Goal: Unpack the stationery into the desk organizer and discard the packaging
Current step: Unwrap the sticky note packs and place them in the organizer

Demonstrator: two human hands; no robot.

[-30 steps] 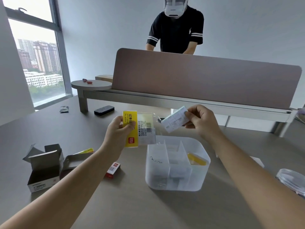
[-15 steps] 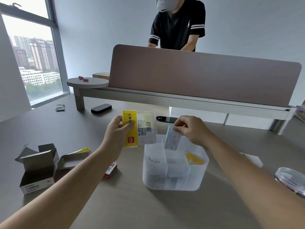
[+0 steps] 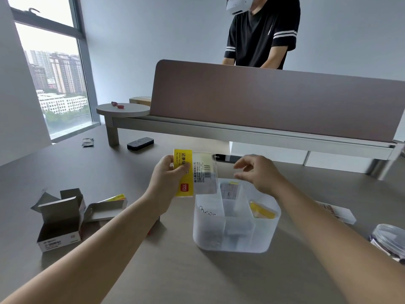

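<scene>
Head view: left hand (image 3: 169,176) pinching the pack (image 3: 194,173) upright, long axis vertical, just above the organizer's (image 3: 232,240) rear-left rim. Right hand (image 3: 255,171) empty, fingers loosely spread (slightly blurred), over the rear slot holding the notes (image 3: 229,189); nearer the pack's clear open side, so likely the one to reach in.

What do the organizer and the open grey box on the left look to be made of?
The desk organizer looks like frosted translucent plastic: its contents and dividers show dimly through matte walls. The open box looks like thin grey cardboard, matte, with creased fold-out flaps and a white printed label; the exact board type is unclear.
</scene>
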